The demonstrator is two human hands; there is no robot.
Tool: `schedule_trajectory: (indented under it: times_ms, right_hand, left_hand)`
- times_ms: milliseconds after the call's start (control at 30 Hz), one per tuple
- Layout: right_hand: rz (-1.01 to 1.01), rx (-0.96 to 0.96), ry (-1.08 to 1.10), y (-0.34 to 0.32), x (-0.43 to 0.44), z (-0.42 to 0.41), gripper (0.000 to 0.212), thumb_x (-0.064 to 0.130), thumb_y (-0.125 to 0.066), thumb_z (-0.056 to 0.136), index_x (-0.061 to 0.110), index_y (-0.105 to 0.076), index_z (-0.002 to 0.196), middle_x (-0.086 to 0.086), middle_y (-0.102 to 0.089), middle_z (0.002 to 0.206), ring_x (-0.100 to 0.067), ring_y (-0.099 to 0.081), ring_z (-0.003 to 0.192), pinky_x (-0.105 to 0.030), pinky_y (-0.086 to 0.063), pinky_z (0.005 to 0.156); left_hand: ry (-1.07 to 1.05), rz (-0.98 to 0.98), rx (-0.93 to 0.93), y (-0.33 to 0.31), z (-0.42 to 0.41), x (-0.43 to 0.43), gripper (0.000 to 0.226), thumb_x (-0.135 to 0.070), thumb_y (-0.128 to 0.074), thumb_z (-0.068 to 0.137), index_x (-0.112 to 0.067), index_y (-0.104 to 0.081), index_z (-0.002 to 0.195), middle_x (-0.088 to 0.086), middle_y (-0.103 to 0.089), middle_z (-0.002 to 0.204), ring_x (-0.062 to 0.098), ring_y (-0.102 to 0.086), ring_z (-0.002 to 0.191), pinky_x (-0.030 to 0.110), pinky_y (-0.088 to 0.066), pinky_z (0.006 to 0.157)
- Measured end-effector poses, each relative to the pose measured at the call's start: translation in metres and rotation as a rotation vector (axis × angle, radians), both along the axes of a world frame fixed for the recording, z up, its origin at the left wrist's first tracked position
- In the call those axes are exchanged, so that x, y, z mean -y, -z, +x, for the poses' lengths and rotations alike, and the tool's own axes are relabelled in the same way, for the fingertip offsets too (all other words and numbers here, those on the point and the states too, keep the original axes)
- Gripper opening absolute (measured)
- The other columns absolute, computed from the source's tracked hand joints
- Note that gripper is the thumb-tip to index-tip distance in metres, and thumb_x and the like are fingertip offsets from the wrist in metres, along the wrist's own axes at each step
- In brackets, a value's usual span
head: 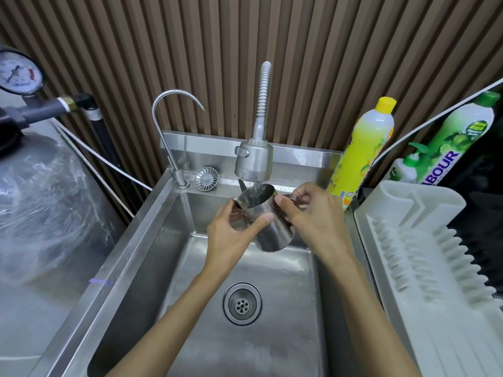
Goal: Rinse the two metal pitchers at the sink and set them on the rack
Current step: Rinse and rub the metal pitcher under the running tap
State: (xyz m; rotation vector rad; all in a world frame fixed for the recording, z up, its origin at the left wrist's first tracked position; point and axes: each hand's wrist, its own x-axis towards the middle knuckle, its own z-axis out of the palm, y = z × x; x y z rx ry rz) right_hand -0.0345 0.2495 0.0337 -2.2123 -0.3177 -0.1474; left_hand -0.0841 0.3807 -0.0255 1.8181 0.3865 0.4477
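Steel pitcher (275, 235), head view: tilted under the spray tap (253, 159) over the sink (141, 240), grip of the left hand (228, 238) wrapped round its body, grip of the right hand (313, 216) pinching its other side. Rinsing of one seems underway; neither pitcher is on the rack (408, 240), the second unseen.

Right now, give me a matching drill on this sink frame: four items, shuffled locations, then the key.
Items
1. metal pitcher
2. yellow-capped bottle
3. strainer basket
4. dish rack

Locations
a. flat along the right side of the sink
b. on the back ledge by the thin tap
c. under the spray head
d. upright by the slatted wall, at the back right corner

Pairs: 1-c, 2-d, 3-b, 4-a
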Motion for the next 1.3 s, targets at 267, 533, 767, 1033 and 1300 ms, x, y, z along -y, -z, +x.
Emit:
schedule_trajectory:
  times_ms: [267,533,767,1033,1300]
  right_hand:
    - [0.361,-0.153,-0.147,0.019,0.003,0.012,0.018,0.012,-0.064,0.086,0.014,-0.049,0.076,0.009,-0.067,0.108,-0.005,-0.066,0.093,-0.018,-0.049,0.081]
    - [1.011,-0.571,-0.345,0.058,-0.016,0.014,0.019,0.007,-0.062,0.085,0.014,-0.049,0.073,-0.019,-0.062,0.120,-0.029,-0.055,0.118,-0.039,-0.044,0.104]
    - [0.667,-0.436,-0.169,0.037,-0.010,0.003,0.015,0.017,-0.066,0.085,0.012,-0.056,0.075,-0.006,-0.072,0.073,-0.017,-0.071,0.069,-0.034,-0.061,0.064]
    - [0.075,-0.012,0.046,0.003,0.000,0.001,0.026,0.033,-0.071,0.079,0.022,-0.052,0.064,-0.003,-0.070,0.073,-0.022,-0.067,0.073,-0.035,-0.053,0.070]
    - [0.489,-0.160,-0.144,0.023,-0.002,0.011,0.022,0.008,-0.063,0.085,0.016,-0.048,0.072,0.013,-0.069,0.105,-0.005,-0.066,0.095,-0.020,-0.048,0.085]
  left_hand:
    - [0.059,-0.214,0.178,-0.003,0.022,0.000,0.078,0.000,-0.082,0.064,-0.007,-0.045,0.132,0.006,-0.061,0.123,0.007,-0.059,0.113,0.010,-0.045,0.092]
    - [-0.071,0.229,0.270,-0.014,0.011,-0.009,0.088,-0.013,-0.085,0.060,-0.016,-0.043,0.136,-0.013,-0.045,0.123,-0.026,-0.037,0.108,-0.001,-0.029,0.094]
    - [-0.268,0.206,0.139,-0.008,-0.003,-0.001,0.090,-0.067,-0.071,0.045,-0.014,-0.061,0.117,-0.002,-0.042,0.092,0.013,-0.053,0.088,0.010,-0.040,0.082]
    - [-0.007,-0.035,-0.024,-0.002,0.004,0.001,0.046,-0.050,-0.080,0.062,-0.027,-0.068,0.101,-0.008,-0.070,0.095,-0.001,-0.064,0.088,0.003,-0.043,0.078]
    - [0.021,-0.327,0.203,-0.009,0.019,0.006,0.074,0.010,-0.079,0.062,-0.023,-0.048,0.121,0.004,-0.062,0.121,0.007,-0.062,0.106,0.014,-0.045,0.094]
